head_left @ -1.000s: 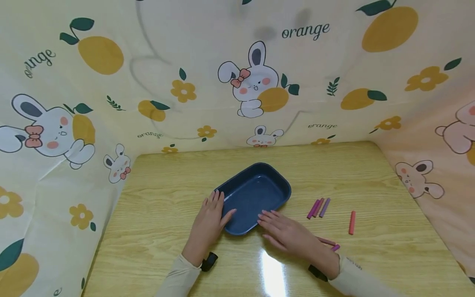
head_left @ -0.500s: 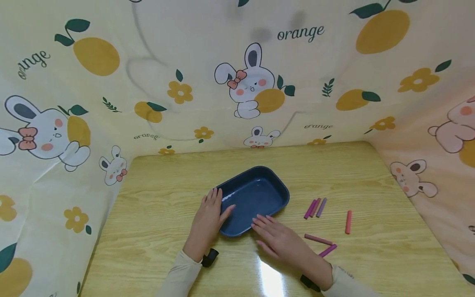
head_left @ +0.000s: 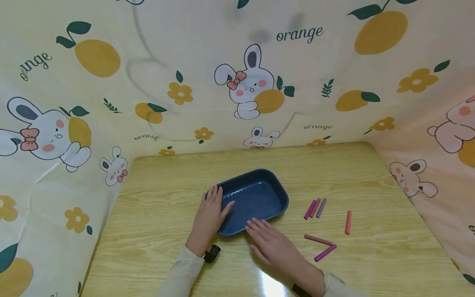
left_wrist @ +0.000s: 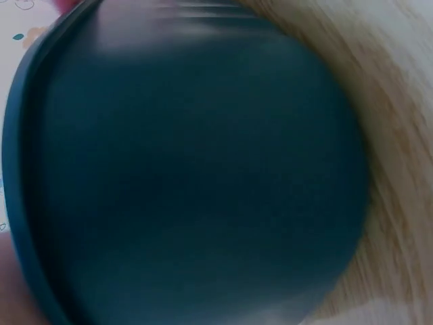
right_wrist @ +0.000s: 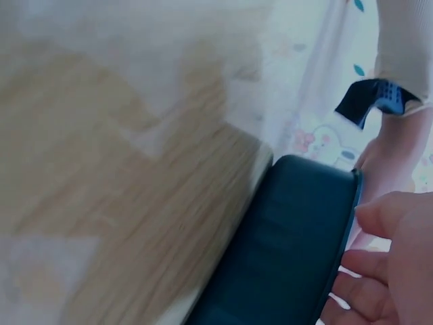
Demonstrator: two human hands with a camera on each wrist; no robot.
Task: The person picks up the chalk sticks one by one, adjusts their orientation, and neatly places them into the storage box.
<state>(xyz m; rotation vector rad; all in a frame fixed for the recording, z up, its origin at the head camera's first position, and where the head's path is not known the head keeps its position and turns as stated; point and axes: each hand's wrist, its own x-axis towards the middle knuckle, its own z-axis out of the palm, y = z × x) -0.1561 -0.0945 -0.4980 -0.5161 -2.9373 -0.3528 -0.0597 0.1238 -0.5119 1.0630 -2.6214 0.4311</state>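
A dark blue rectangular tray (head_left: pixel 252 202) with rounded corners lies tilted in direction on the wooden table. My left hand (head_left: pixel 209 212) rests on its left end, with straight fingers along the rim and the thumb over the inside. Along the near rim, the fairly straight fingers of my right hand (head_left: pixel 274 247) touch the tray. The tray's outer wall (left_wrist: pixel 196 169) fills most of the left wrist view. In the right wrist view, the right fingers (right_wrist: pixel 365 294) lie at the rim, above the outer side wall (right_wrist: pixel 284 244).
To the right of the tray, a group of small crayon-like sticks (head_left: pixel 315 208) in purple and brown lies together. A coral stick (head_left: pixel 348 222) is farther right. Nearer me are a brown stick (head_left: pixel 318 239) and a purple stick (head_left: pixel 325 253). Printed cloth (head_left: pixel 185 82) walls the table (head_left: pixel 159 235).
The tray has turned slightly clockwise, its right end coming nearer to me. My right hand has slid left and toward me along the near rim; my left hand stays at the left end.
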